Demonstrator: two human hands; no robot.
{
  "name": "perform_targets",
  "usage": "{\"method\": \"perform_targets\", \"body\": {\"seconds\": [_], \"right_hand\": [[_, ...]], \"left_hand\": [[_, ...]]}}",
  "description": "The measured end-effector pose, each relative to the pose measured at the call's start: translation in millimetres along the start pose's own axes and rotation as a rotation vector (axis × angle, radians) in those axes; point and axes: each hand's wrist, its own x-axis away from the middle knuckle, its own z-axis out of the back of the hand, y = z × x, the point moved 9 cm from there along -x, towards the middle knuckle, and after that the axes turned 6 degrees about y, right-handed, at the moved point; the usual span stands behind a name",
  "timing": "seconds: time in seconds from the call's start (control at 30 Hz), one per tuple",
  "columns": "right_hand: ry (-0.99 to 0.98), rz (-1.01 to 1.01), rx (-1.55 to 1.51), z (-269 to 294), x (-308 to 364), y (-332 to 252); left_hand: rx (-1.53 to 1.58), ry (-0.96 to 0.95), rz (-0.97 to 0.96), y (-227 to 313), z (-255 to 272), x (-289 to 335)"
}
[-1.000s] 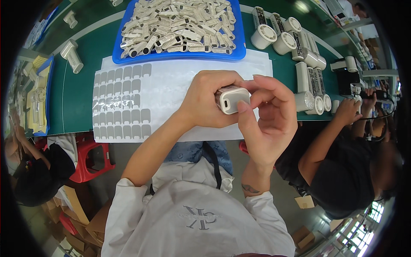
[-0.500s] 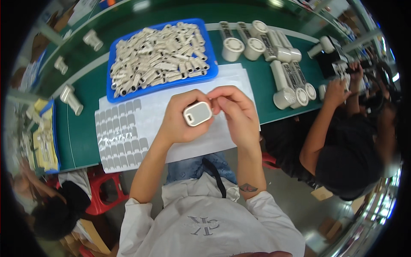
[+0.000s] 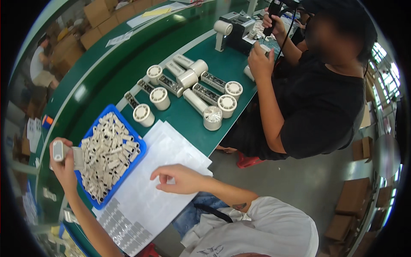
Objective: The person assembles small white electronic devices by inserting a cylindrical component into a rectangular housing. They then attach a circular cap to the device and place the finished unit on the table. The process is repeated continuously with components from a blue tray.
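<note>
Out beyond the far left side of the blue tray (image 3: 140, 147), my left hand (image 3: 65, 168) is wrapped round a white plastic housing (image 3: 58, 150). A grey panel covers its end, and a wider pale section sticks out beside my fingers. My right hand (image 3: 177, 177) hovers over the white paper sheets (image 3: 160, 147); its thumb and forefinger are curved but apart, with nothing visible between them. Rows of grey stickers (image 3: 124, 225) lie on a sheet near the front left. The tray is heaped with small cream plastic parts (image 3: 107, 156), several with dark ends.
Several white housings with round vented caps (image 3: 159, 98) lie on the green table (image 3: 171, 132) beyond the papers. At the right a co-worker in black (image 3: 312, 103) holds a dark tool (image 3: 272, 19) beside a black machine (image 3: 239, 32). Cardboard boxes (image 3: 353, 197) stand on the floor.
The view has turned rightward. My hands have separated: the left carried the white housing out past the tray, while the right came off it and stays over the papers.
</note>
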Motion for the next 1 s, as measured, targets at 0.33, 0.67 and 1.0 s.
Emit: {"method": "perform_targets", "body": {"seconds": [0.33,0.67,1.0], "right_hand": [[0.047,0.105,0.099,7,6,7],[0.019,0.101,0.067,7,4,3],[0.064,0.119,0.005,8,6,1]], "left_hand": [[-0.387,-0.241,0.037,-204,-38,-128],[-0.551,-0.236,-0.054,-176,-155,-136],[-0.370,-0.972,0.380,-70,-278,-59]]}}
